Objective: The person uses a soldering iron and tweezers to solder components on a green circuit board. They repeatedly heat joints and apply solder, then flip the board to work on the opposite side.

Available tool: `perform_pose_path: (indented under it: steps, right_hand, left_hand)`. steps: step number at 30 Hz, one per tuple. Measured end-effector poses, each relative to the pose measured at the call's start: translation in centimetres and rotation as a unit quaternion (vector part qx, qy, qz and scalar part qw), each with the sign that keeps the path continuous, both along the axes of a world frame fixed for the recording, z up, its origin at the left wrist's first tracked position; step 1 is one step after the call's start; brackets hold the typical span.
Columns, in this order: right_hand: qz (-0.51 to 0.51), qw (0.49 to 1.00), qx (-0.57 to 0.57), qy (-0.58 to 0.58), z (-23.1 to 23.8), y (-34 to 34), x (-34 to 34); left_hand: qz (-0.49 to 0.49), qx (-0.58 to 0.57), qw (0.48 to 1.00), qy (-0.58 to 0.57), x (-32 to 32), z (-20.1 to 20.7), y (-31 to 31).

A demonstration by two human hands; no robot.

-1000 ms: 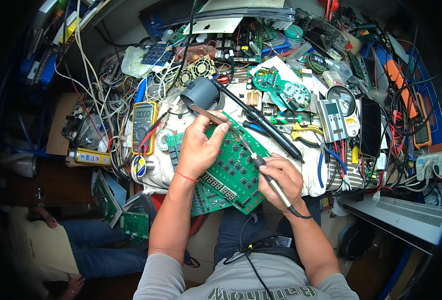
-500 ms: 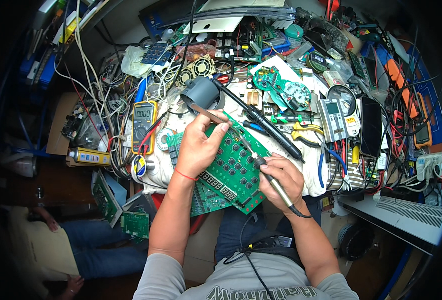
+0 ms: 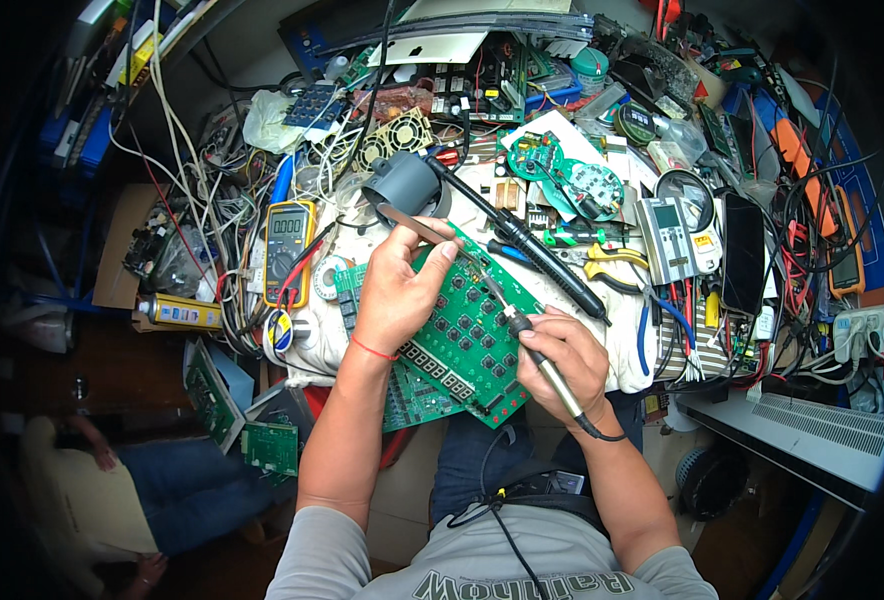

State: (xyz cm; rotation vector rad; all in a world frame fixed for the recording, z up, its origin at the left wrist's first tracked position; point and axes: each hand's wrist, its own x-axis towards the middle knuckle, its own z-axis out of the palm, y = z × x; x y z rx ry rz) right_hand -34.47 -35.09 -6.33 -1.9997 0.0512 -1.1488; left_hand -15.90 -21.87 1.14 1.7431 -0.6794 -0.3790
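Observation:
My left hand [image 3: 398,275] is closed on a pair of flat metal tweezers [image 3: 414,225], their broad end sticking out past the fingers. The tips point down at the upper part of a green circuit board [image 3: 512,292] with black push buttons and a numeric display [image 3: 436,371]. In my right hand [image 3: 572,360] is a soldering iron [image 3: 556,385], held like a pen. Its tip reaches the same spot on the board, beside the tweezer tips; whether it touches a joint is too small to tell. A second green board [image 3: 407,402] lies partly under the first.
A yellow multimeter [image 3: 288,255] stands left, near a grey round holder [image 3: 402,190]. A black rod-shaped tool [image 3: 552,265], yellow pliers [image 3: 614,268] and a phone [image 3: 742,253] lie right. Wires and boards crowd the back. Another person [image 3: 92,490] is at lower left.
Both hands, the tweezers and the iron hold almost the same place. The other person at lower left has shifted slightly.

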Motion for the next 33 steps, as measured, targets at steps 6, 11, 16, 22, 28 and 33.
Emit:
perform_pose_path:
  steps: [6, 11, 16, 22, 28, 33]
  right_hand:
    - [-0.007, 1.0, -0.002, 0.004, 0.26, 0.13, 0.0]
    - [-0.003, 1.0, -0.004, 0.004, 0.34, 0.03, -0.14]
    - [-0.005, 1.0, 0.001, 0.011, 0.32, 0.12, -0.19]
    - [-0.008, 1.0, 0.011, 0.001, 0.22, 0.19, -0.03]
    - [-0.001, 1.0, 0.009, 0.01, 0.22, 0.1, -0.09]
    - [-0.001, 1.0, 0.011, 0.009, 0.16, 0.14, -0.12]
  left_hand:
    - [0.008, -0.003, 1.0, 0.016, -0.13, 0.1, 0.01]
    - [0.004, -0.008, 1.0, 0.006, -0.1, 0.06, -0.05]
    - [0.004, 0.0, 1.0, 0.006, -0.03, -0.06, -0.01]
    - [-0.002, -0.005, 1.0, 0.006, 0.01, -0.09, 0.1]
    - [0.003, -0.006, 1.0, 0.013, 0.04, -0.22, 0.11]
    - [-0.008, 0.002, 1.0, -0.004, 0.06, -0.16, 0.15]
